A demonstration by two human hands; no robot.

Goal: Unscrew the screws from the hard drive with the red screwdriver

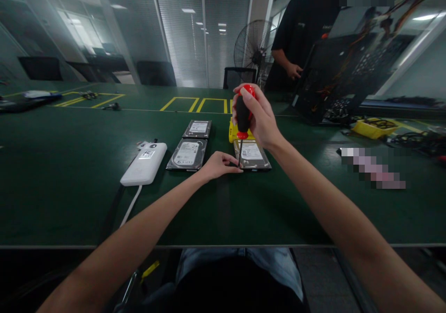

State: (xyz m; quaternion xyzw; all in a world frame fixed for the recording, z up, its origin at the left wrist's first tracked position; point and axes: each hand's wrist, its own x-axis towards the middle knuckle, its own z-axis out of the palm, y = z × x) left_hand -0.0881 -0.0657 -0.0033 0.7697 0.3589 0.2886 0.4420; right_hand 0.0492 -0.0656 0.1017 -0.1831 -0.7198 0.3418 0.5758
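My right hand [259, 115] is wrapped around the red and black handle of a screwdriver [244, 115], held upright with its shaft pointing down. The shaft's tip meets the near left corner of a hard drive [252, 154] lying label up on the table. At that same corner my left hand [221, 165] has thumb and fingers closed around the tip; what they pinch there is too small to make out. To the left lie a second hard drive [188, 154] and, just behind it, a third one [198, 129]. A yellow object [234, 130] sits behind the drive under the screwdriver, partly hidden.
A white power bank [144, 164] with a cable lies on the green table [195, 210] at left. At right are a blurred-out item [372, 169], a yellow tray [372, 129], cables [414, 142] and an upright black computer case [337, 76]. Another person [296, 38] stands behind.
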